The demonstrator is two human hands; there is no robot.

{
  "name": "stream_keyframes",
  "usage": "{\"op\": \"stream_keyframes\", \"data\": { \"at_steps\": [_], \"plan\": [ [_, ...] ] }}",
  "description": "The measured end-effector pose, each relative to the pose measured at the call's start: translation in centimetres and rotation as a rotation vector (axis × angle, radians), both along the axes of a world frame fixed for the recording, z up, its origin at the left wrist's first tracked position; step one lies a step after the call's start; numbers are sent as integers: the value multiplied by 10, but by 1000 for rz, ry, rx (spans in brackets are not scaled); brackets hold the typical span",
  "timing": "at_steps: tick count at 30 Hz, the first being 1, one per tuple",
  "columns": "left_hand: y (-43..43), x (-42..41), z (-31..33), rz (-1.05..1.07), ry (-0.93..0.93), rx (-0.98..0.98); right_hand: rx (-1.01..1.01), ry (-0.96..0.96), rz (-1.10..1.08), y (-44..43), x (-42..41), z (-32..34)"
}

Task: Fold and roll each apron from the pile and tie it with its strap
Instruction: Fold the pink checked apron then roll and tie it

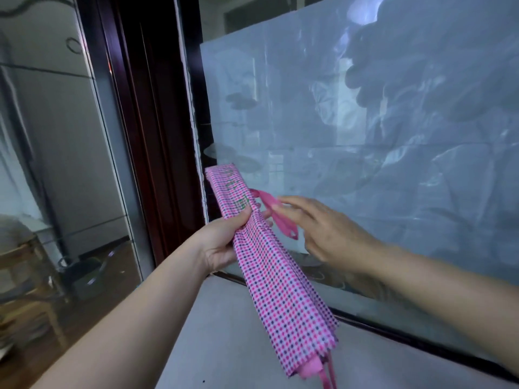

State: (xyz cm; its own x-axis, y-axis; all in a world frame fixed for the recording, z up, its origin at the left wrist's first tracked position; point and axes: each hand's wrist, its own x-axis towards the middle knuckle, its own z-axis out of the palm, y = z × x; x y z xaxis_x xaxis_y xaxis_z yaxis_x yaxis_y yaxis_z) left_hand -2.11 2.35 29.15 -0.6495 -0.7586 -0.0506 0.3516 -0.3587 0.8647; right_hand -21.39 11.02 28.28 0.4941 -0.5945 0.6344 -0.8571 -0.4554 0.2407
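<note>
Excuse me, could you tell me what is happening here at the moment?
A person is holding a pink checked apron, folded into a long narrow strip, in the air above a pale ledge by a window. The left hand grips the strip around its middle. The right hand, fingers straight, reaches to the pink strap that loops out beside that grip. The apron is not yet rolled or tied.

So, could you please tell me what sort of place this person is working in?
Probably a home, at a window ledge: plastic sheeting covers the window above it, with a dark wooden frame and a wooden stool at left.
</note>
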Motion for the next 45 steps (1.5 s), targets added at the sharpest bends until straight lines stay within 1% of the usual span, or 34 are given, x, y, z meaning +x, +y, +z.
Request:
{"op": "stream_keyframes", "data": {
  "at_steps": [1,2,4,6,8,10,14,16,19,20,22,23,25,26,28,31,34,36,41,43,45],
  "plan": [
    [4,-1,2,-51,-26,-14,-115,182,38,-6,-5,3],
    [6,-3,3,-94,-43,-27,-182,301,89,-10,-8,7],
    [10,-5,6,-159,-63,-45,-283,444,211,-13,-5,17],
    [14,-7,7,-237,-68,-41,-343,561,315,-16,-2,24],
    [16,-7,9,-294,-34,-12,-369,596,389,-15,1,30],
    [18,-8,10,-330,-8,18,-380,579,451,-15,5,36],
    [20,-14,10,-311,-24,19,-374,568,497,-12,17,40],
    [17,-17,9,-250,-5,15,-287,508,449,-12,20,38],
    [17,-24,8,-120,144,69,-86,267,286,-12,20,40],
    [11,-25,4,-80,190,73,-40,219,231,-13,20,40],
    [10,-21,5,-28,251,52,77,174,116,-15,18,41],
    [8,-18,5,-9,243,35,140,163,37,-16,16,42],
    [4,-10,3,57,114,-38,221,134,-133,-19,10,42],
    [-1,-8,2,127,52,-90,248,94,-201,-20,6,42],
    [3,1,3,199,54,-192,294,5,-282,-22,-3,41],
    [7,3,7,71,63,-295,387,-84,-352,-26,-11,39],
    [4,14,10,-13,36,-325,532,-136,-405,-23,-11,41],
    [6,22,14,-67,-8,-379,538,-162,-439,-20,-11,43],
    [12,28,19,-47,-292,-581,492,-213,-531,-18,-11,46],
    [19,23,15,-3,-328,-636,478,-223,-561,-17,-9,48],
    [24,13,6,73,-292,-610,468,-226,-580,-15,-6,48]
  ]
}}
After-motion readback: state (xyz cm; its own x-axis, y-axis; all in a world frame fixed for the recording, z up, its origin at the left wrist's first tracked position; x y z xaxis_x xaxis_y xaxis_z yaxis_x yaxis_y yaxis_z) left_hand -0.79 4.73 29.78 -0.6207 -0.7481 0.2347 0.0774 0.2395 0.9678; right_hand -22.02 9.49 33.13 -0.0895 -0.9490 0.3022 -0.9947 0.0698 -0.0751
